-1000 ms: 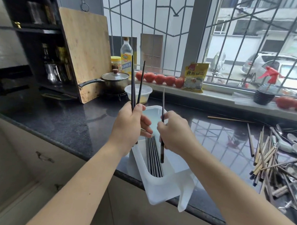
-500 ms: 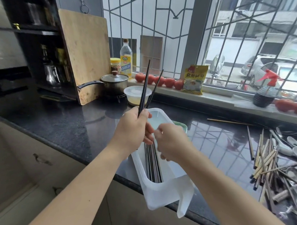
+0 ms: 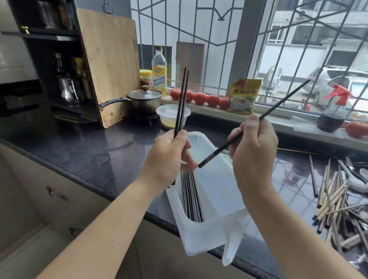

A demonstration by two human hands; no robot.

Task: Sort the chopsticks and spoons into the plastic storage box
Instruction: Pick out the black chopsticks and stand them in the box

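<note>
Above the plastic storage box [image 3: 207, 234] at the tabletop's [image 3: 84, 152] near edge, the left hand [image 3: 167, 159] grips two upright black chopsticks [image 3: 181, 101] and the right hand [image 3: 254, 154] pinches a slanted third chopstick [image 3: 284, 99], likely the gathering step before laying all three beside those already boxed.
</note>
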